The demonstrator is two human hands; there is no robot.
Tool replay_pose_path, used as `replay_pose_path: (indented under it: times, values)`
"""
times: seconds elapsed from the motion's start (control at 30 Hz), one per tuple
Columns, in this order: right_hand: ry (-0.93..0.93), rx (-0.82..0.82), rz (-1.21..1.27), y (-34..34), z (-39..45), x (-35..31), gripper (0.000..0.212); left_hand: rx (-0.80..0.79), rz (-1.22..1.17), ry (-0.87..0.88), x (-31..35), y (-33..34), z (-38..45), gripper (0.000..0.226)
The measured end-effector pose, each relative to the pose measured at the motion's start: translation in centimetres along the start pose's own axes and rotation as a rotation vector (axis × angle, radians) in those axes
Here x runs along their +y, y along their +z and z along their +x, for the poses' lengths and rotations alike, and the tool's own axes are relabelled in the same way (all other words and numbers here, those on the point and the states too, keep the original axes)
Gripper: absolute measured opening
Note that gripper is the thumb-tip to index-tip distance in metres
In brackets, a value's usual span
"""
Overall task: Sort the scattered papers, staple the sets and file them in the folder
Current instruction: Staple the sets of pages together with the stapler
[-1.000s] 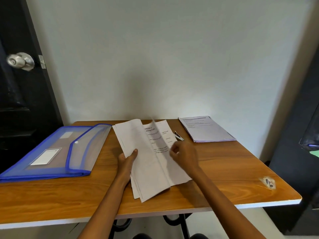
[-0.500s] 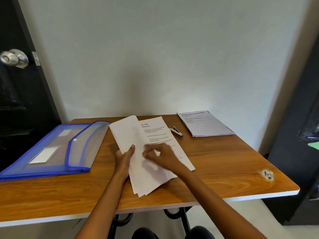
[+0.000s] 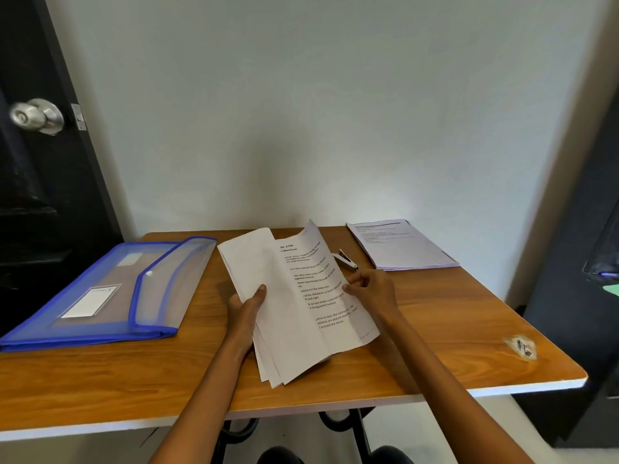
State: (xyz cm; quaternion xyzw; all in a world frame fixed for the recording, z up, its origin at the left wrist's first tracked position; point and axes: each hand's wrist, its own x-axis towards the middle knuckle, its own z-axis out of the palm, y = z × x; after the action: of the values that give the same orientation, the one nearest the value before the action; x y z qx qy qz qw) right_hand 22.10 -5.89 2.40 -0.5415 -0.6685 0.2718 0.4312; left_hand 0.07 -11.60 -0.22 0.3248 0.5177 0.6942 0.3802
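A loose bundle of white printed papers (image 3: 288, 316) lies tilted at the middle of the wooden table (image 3: 435, 329). My left hand (image 3: 246, 308) grips the bundle's left side, thumb on top. My right hand (image 3: 370, 289) pinches the right edge of the top printed sheet (image 3: 321, 279), which curls upward off the bundle. A small silver stapler (image 3: 345, 261) lies just behind my right hand. A neat stack of papers (image 3: 402, 246) sits at the back right. The blue translucent folder (image 3: 104, 289) lies flat on the left, flap open.
A dark door with a round metal knob (image 3: 37, 116) stands at the left. A dark cabinet (image 3: 582, 262) stands close to the table's right side. A worn spot (image 3: 521, 346) marks the table near its right front corner. A pale wall runs behind the table.
My right hand slid from the middle of the top sheet to its right edge and lifted that edge, so the sheet now curls up. My left hand stayed on the bundle.
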Motion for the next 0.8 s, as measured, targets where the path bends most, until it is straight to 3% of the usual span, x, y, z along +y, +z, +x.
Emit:
replay_pose_path:
  times: [0.1,0.2,0.3,0.43,0.5,0.57,0.63,0.67,0.73,0.8]
  values:
    - [-0.182,-0.05,0.016,0.7,-1.4,-2.7,0.01,0.0,-0.01,-0.004,0.0,0.1,-0.1,0.032]
    - [-0.395,-0.258,-0.007,2.7,-3.8,-5.4,0.002,0.02,0.004,-0.004,0.0,0.2,0.1,0.03]
    - [-0.455,-0.403,-0.076,4.5,-4.8,-6.1,0.02,0.042,0.07,-0.002,0.0,0.4,0.0,0.029]
    - [-0.193,-0.378,0.124,3.2,-4.0,-5.8,0.041,-0.037,0.181,-0.128,0.6,0.5,0.6,0.087]
    - [0.004,-0.435,0.266,1.5,-3.2,-5.3,0.043,-0.055,0.261,-0.219,1.3,0.8,0.9,0.098]
    - [0.214,-0.495,0.439,-0.3,-2.4,-4.4,0.051,-0.047,0.336,-0.192,1.8,1.1,1.1,0.068]
    - [0.365,-0.525,0.59,-2.1,-1.5,-2.9,0.051,-0.064,0.354,-0.069,2.0,1.6,1.4,0.017]
    - [0.403,-0.538,0.62,-2.6,-1.2,-2.3,0.045,-0.071,0.326,-0.018,2.2,2.0,1.4,0.013]
    - [0.41,-0.527,0.57,-3.4,-0.7,-1.3,0.043,-0.074,0.207,0.072,2.9,2.6,1.2,0.026]
    - [0.344,-0.427,0.54,-3.6,-0.5,-1.6,0.041,-0.096,0.134,0.17,4.3,3.4,0.8,0.03]
